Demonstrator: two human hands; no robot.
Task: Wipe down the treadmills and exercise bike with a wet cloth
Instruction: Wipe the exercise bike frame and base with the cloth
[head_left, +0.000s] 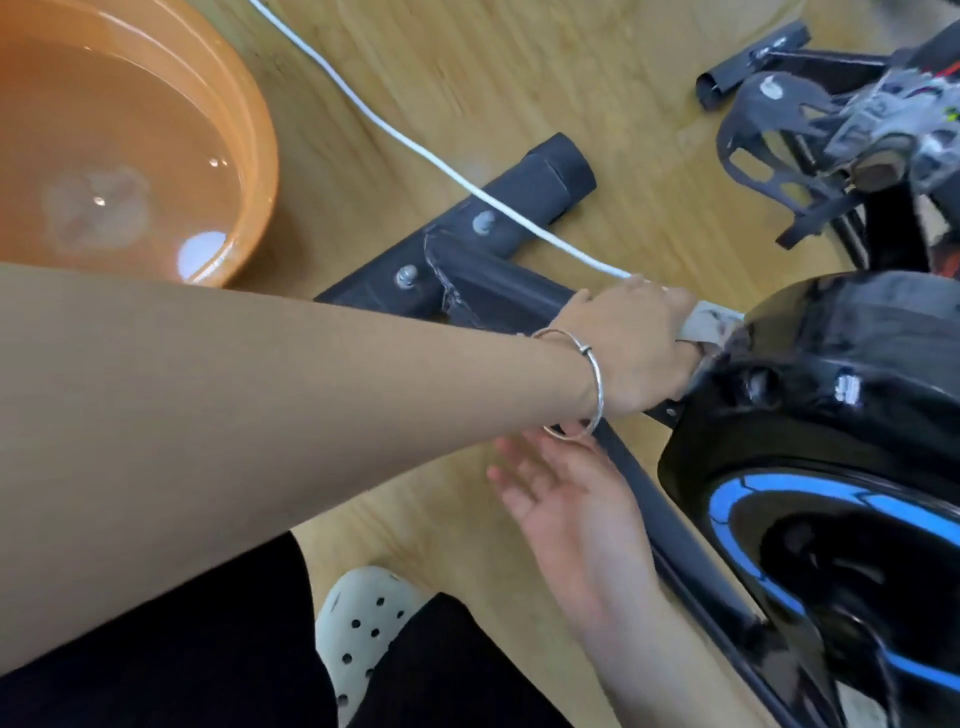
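Head view: cloth (709, 327), centre right, is gripped in the curled fingers of the left hand (634, 343) and pressed where the bike tube (504, 283) meets the wheel housing (841, 374). Tube axis is laid upper left to lower right; the right hand (566, 493), lower centre, is held open, empty.

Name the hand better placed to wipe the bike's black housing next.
Left. The left hand grips the cloth against the exercise bike; the right hand is open and empty, lower down.
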